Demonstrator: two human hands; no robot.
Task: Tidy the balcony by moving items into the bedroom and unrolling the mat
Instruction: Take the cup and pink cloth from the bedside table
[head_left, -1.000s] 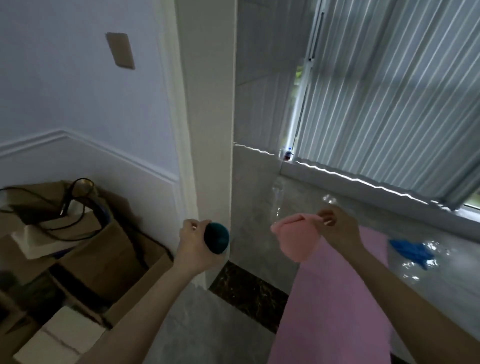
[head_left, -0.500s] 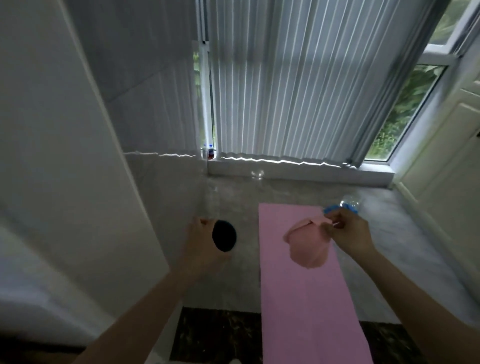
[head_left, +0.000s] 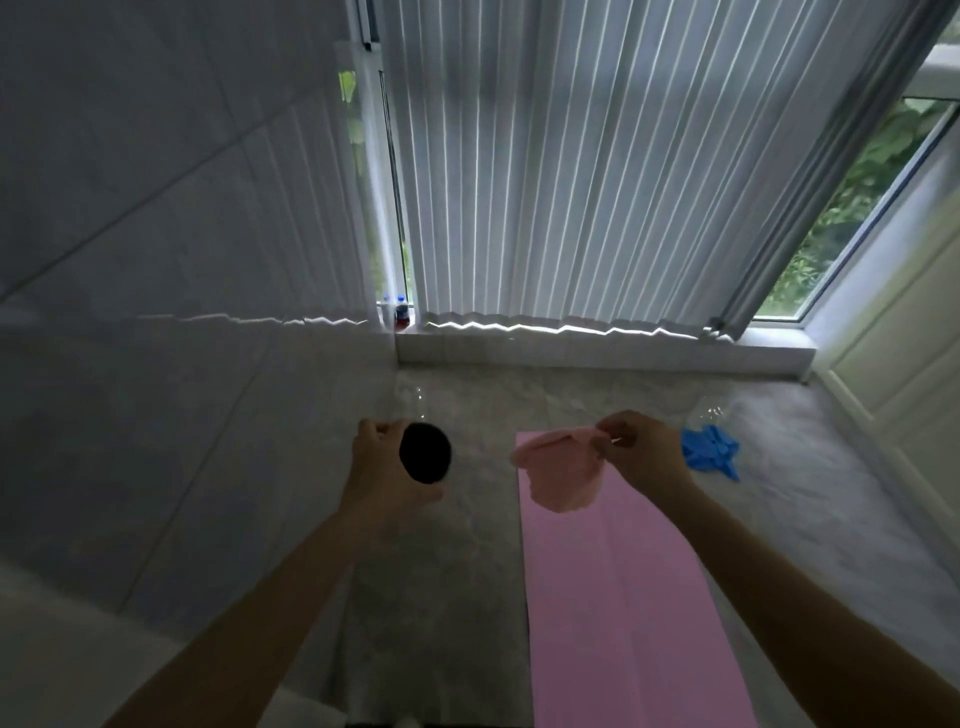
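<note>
both hands full, mat lying straight ahead

the pink mat (head_left: 618, 597) lies flat on the balcony floor (head_left: 467, 571), its long axis running from the person's feet away toward the sill (head_left: 597, 351) under the vertical blinds (head_left: 571, 166). its far edge stops short of the sill, and as far as the head view shows it looks fully unrolled.

the left hand (head_left: 384, 467) curls its fingers round a dark round object (head_left: 425, 452), too dim to name, held out over bare floor just left of the mat. the right hand (head_left: 641, 452) pinches the top of a limp pink cloth (head_left: 563, 475), which hangs down over the mat's far end.

what the next move turns on: a crumpled blue item (head_left: 709, 452), perhaps gloves, lies on the floor just beside the mat's far right corner, and it sits directly beyond the right hand, to that hand's outer side. the left hand is well apart from it, across the mat's width. so the right is the nearer hand, but it is taken; my guess is that one load must be set down or carried in before the blue item can be picked up. two small bottles (head_left: 397, 312) stand on the sill in the corner, ahead of the left hand.
</note>
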